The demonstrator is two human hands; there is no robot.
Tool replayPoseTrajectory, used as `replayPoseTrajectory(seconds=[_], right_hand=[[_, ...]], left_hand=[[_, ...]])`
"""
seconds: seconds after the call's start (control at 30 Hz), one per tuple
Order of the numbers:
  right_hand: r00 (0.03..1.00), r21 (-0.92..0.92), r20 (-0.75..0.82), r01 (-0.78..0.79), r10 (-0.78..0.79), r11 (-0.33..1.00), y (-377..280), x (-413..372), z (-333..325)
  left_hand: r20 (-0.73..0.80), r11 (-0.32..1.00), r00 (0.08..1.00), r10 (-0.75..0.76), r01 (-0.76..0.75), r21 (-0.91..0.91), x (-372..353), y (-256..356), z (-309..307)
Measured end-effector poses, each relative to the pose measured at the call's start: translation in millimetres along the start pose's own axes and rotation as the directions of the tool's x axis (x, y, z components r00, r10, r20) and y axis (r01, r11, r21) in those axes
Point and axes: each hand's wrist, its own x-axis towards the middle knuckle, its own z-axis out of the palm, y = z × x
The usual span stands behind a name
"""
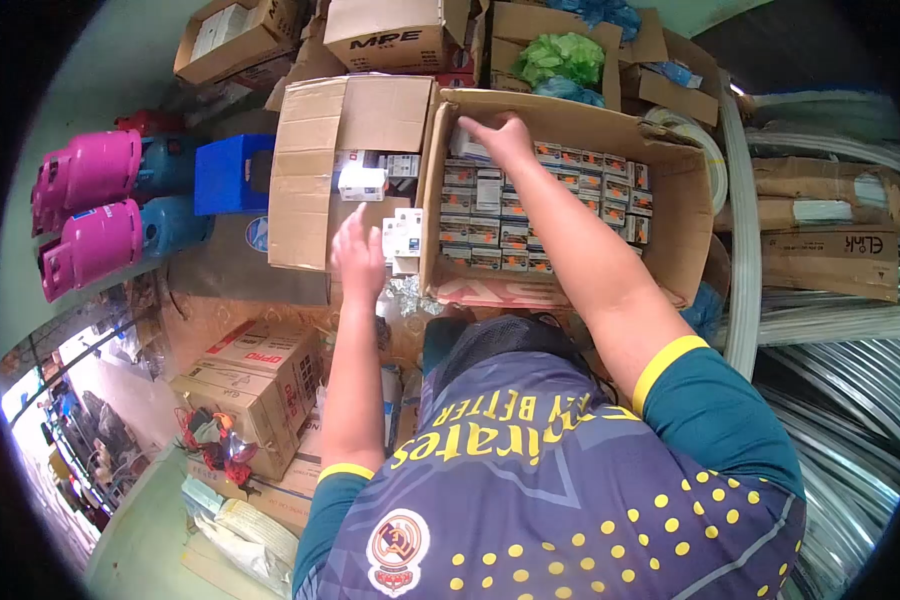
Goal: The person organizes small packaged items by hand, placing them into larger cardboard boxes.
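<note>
The right hand [500,142] is reaching into the carton [695,185] around it, grip impossible to tell; the left hand [358,250], fingers apart, is hovering beside small white boxes [402,236].

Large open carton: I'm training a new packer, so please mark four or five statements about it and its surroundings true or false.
1. The right hand reaches into the large open carton. True.
2. The left hand is deep inside that same carton. False: it is outside, near the loose white boxes.
3. Small boxes stand in rows in the carton. True.
4. The blue bin is on the picture's right of the carton. False: it is on the left.
5. All the gas cylinders are pink. False: blue cylinders show beside the pink cylinders.
</note>
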Motion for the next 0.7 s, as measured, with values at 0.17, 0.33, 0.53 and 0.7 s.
replayPoseTrajectory(seconds=[0.17, 0.33, 0.53, 0.7], right_hand=[[0.993, 0.427, 0.068, -0.117, 0.097, 0.897, 30, -14, 8], [0.998, -0.183, 0.011, -0.063, 0.066, 0.981, 105, -25, -1], [0.964, -0.592, 0.268, 0.169, -0.005, 0.788, 86, -70, 9], [0.958, -0.596, 0.287, 0.161, 0.022, 0.787, 95, -69, 24]], left_hand=[[0.255, 0.987, 0.960, 0.116, -0.084, -0.135, -7, 7, -15], [0.387, 0.986, 0.914, 0.125, -0.072, -0.149, 7, 7, -19], [0.352, 0.981, 0.920, 0.174, -0.133, -0.139, 23, 18, -21], [0.451, 0.970, 0.859, 0.242, -0.222, -0.098, 32, 29, -17]])
